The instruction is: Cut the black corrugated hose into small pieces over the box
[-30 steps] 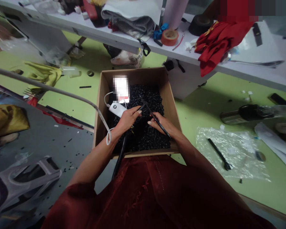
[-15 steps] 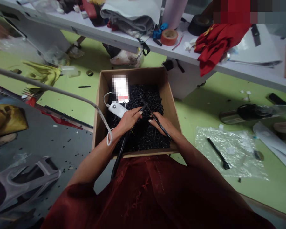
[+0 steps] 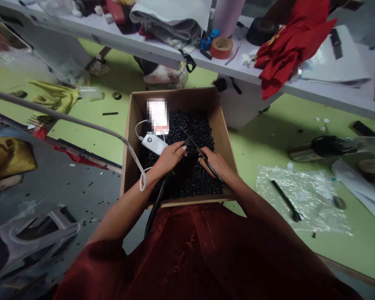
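Observation:
My left hand point(image 3: 172, 156) is closed around a black corrugated tube point(image 3: 158, 195), whose end pokes out past my fingertips. The tube's other part runs down over the box's near edge toward my lap. In my right hand point(image 3: 217, 161) is a pair of scissors point(image 3: 211, 166) with black handles, fingers wrapped on them. The blades point up and left, crossing just by the tube's end; whether they touch it I cannot tell. Both hands are over a cardboard box point(image 3: 226, 139) holding a heap of small black pieces point(image 3: 193, 121).
A white device point(image 3: 153, 143) with white cables and a blurred bright object point(image 3: 158, 116) lie in the box. A grey cable point(image 3: 81, 118) crosses at left. On the right are a plastic bag point(image 3: 315, 187), a black rod point(image 3: 284, 198) and a steel flask point(image 3: 301, 153). Orange tape point(image 3: 221, 47) sits on the shelf.
The scissors have shifted in my right hand, with the handle loop now showing and the blades lying at a slightly different angle. My left hand has barely moved.

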Available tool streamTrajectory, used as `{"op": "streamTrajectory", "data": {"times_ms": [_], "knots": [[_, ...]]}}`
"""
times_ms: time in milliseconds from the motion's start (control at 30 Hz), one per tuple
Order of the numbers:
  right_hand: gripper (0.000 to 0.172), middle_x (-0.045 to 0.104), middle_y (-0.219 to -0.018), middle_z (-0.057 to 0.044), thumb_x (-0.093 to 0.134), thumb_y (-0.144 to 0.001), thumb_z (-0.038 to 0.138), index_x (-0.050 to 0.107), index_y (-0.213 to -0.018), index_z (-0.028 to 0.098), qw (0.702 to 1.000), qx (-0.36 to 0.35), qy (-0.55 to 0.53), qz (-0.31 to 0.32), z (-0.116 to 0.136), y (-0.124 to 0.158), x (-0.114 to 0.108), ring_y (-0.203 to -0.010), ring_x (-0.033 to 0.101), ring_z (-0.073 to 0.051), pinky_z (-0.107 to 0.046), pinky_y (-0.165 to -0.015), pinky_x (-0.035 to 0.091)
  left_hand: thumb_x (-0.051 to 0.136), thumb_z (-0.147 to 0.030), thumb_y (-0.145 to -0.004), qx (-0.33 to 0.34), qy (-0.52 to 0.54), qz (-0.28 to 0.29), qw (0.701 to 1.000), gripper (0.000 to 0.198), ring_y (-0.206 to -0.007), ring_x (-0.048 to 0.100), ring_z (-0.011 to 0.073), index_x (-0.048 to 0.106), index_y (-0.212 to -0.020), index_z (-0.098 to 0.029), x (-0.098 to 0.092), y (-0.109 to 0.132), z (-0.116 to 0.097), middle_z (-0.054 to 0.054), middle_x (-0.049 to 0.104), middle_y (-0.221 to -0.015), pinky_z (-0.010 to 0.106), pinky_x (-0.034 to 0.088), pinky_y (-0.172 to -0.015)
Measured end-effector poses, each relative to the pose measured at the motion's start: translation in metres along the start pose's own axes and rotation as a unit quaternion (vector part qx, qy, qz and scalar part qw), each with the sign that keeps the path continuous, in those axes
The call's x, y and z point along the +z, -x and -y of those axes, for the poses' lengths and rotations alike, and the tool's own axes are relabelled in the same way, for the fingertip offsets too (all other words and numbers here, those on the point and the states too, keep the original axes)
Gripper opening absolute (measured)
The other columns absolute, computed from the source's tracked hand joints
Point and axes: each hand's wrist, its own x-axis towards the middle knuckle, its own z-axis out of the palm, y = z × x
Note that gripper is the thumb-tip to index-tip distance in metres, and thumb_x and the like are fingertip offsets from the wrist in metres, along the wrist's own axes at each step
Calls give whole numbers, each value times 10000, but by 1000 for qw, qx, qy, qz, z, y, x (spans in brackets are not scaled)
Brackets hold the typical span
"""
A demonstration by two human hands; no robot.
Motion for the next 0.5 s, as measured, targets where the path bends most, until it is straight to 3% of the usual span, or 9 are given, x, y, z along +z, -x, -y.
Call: {"op": "streamTrajectory", "data": {"times_ms": [233, 400, 500], "knots": [[223, 713, -857, -54, 449, -869, 273, 576, -1050, 239, 999, 26, 19, -22, 4, 1, 3, -777, 655, -223, -263, -663, 423, 464, -303, -894, -46, 92, -17, 995, 221, -447, 366, 46, 571, -791, -139, -2, 0, -4, -1, 544, -680, 187, 273, -408], [265, 722, -913, -59, 470, -883, 318, 569, -1115, 238, 999, 22, 24, -26, 8, 3, 3, -859, 669, -238, -273, -708, 447, 462, -294, -903, -66, 174, -6, 983, 259, -446, 369, 37, 543, -724, -125, -6, 0, -8, -2, 498, -635, 170, 265, -393], [297, 719, -969, -72, 448, -903, 353, 550, -1151, 225, 999, 16, 25, -38, 8, 3, 1, -891, 669, -245, -281, -727, 454, 494, -318, -893, -83, 232, 4, 969, 237, -451, 383, 29, 564, -780, -122, -7, 0, -10, 6, 522, -680, 160, 254, -385]]}}
